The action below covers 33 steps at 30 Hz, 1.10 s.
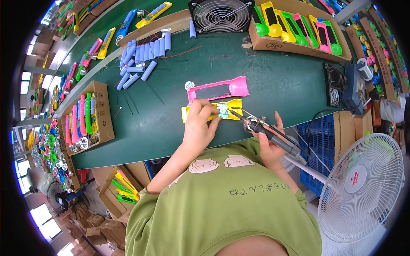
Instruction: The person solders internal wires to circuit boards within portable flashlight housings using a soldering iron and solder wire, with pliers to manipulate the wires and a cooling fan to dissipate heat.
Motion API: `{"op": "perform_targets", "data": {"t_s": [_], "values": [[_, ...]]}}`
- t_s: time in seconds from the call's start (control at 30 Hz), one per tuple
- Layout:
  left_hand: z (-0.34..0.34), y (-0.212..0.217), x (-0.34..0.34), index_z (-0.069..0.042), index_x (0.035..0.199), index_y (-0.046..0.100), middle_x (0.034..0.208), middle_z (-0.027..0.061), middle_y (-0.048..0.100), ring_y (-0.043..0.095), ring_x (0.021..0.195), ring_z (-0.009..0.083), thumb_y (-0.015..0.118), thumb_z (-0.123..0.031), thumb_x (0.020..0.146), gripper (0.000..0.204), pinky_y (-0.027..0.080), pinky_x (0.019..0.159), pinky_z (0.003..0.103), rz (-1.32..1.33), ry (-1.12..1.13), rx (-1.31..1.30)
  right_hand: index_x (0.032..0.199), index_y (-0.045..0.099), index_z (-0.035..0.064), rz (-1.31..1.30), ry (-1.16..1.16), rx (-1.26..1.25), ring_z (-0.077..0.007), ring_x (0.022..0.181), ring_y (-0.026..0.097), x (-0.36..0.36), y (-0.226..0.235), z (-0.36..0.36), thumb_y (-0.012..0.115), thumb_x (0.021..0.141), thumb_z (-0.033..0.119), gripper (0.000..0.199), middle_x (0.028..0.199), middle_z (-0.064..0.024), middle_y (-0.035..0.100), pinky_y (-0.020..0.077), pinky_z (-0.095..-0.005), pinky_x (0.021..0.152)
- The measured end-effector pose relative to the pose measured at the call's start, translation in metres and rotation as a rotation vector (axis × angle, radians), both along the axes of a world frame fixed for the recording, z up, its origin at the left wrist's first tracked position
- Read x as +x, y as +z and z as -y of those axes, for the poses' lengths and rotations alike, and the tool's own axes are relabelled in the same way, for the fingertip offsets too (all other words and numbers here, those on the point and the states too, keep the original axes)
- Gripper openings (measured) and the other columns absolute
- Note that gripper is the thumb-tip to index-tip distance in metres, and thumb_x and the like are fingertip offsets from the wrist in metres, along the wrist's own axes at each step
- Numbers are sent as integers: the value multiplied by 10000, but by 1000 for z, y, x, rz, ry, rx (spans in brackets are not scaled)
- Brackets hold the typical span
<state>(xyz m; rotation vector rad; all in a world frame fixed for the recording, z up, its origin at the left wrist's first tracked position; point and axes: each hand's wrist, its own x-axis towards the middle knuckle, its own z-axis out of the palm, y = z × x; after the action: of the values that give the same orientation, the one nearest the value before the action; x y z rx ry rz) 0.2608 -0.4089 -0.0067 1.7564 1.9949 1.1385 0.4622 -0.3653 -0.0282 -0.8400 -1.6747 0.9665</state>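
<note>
The left hand bends its fingers by the board in the yellow case, pinching what I can't tell, while the right hand grips the iron, likely soldering, so the next move needs steadiness.

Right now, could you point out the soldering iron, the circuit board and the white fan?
Soldering iron [276, 140]: head view, on its handle.
Circuit board [223, 112]: head view, on the middle of its upper face.
White fan [355, 179]: head view, on its hub.
</note>
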Motion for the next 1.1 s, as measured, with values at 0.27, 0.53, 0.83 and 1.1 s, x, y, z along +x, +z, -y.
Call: {"op": "perform_targets", "data": {"t_s": [0.27, 0.53, 0.83, 1.1], "values": [[71, -2, -4, 59, 1258, 398, 1006, 138, 603, 613, 814, 183, 415, -196, 951, 400, 515, 744, 270, 1617, 336, -263, 928, 562, 17, -46, 12, -90, -127, 645, 607, -2, 1, 1, 614, 769, 50, 171, 654, -41, 615, 214, -498, 1041], [47, -9, -18, -15, 913, 662, 898, 106, 581, 585, 752, 201, 673, 75, 649, 279, 490, 646, 291, -139, 265, 251, 938, 557, 23, -16, 24, -24, -131, 620, 605, 0, -2, 0, 626, 754, 37, 197, 624, -41, 610, 227, -501, 1035], [9, -11, -5, -64, 809, 636, 740, 19, 550, 547, 627, 190, 676, -11, 612, 208, 444, 528, 308, -312, -89, 258, 945, 559, 32, 39, 21, 14, -121, 595, 594, 2, 0, 1, 638, 744, 40, 216, 606, -29, 611, 240, -503, 1027], [5, -3, -4, -67, 804, 634, 727, 10, 532, 530, 647, 166, 660, -22, 585, 225, 429, 543, 294, -444, -149, 223, 895, 582, 12, -25, -24, -70, -134, 620, 613, -2, -2, 2, 636, 736, 24, 169, 606, -37, 594, 250, -511, 1025]]}}
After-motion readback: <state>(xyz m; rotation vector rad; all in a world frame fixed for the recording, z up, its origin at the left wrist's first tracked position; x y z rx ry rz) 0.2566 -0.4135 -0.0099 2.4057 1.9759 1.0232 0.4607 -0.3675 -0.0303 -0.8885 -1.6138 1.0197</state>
